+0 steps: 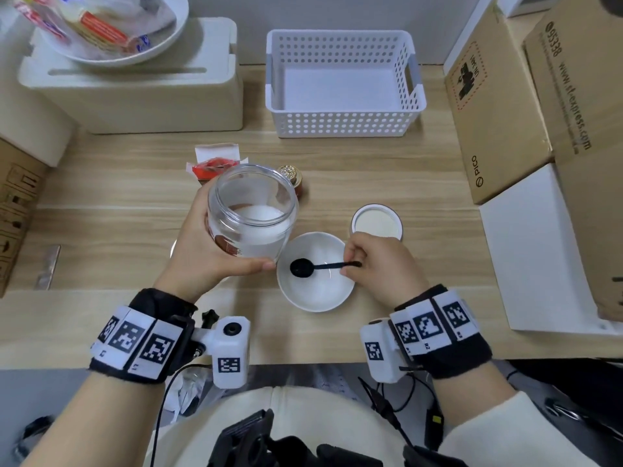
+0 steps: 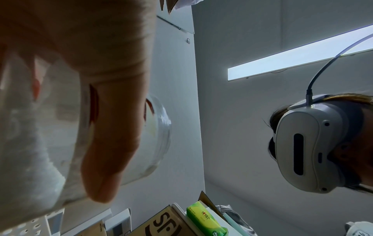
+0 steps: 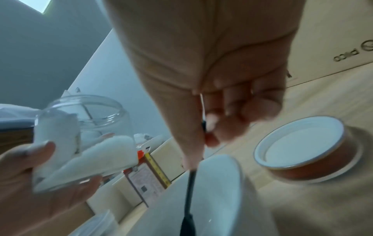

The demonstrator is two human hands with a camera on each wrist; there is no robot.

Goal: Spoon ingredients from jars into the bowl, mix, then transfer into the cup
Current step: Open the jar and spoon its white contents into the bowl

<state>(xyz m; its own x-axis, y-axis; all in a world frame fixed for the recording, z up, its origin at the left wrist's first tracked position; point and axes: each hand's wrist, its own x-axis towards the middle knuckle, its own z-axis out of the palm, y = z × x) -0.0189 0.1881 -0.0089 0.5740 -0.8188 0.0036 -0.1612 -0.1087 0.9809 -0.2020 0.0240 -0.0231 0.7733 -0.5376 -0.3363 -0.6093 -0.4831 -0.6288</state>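
Observation:
My left hand (image 1: 205, 254) grips a clear open jar (image 1: 251, 214) half full of white powder, lifted and tilted just left of the white bowl (image 1: 315, 299). In the left wrist view the thumb (image 2: 109, 143) lies across the jar (image 2: 155, 135). My right hand (image 1: 374, 267) pinches the handle of a black spoon (image 1: 303, 267) whose head hangs over the bowl. The right wrist view shows the jar (image 3: 80, 137), the spoon handle (image 3: 189, 188), the bowl rim (image 3: 220, 183) and the jar lid (image 3: 302, 143) lying upside down. That lid (image 1: 377, 222) sits just behind my right hand.
A small gold-capped jar (image 1: 292, 178) and a red-and-white packet (image 1: 215, 161) stand behind the clear jar. Further back are a white perforated basket (image 1: 344, 85) and a cream box (image 1: 135, 89) bearing a bowl of packets. Cardboard boxes (image 1: 499, 123) line the right side.

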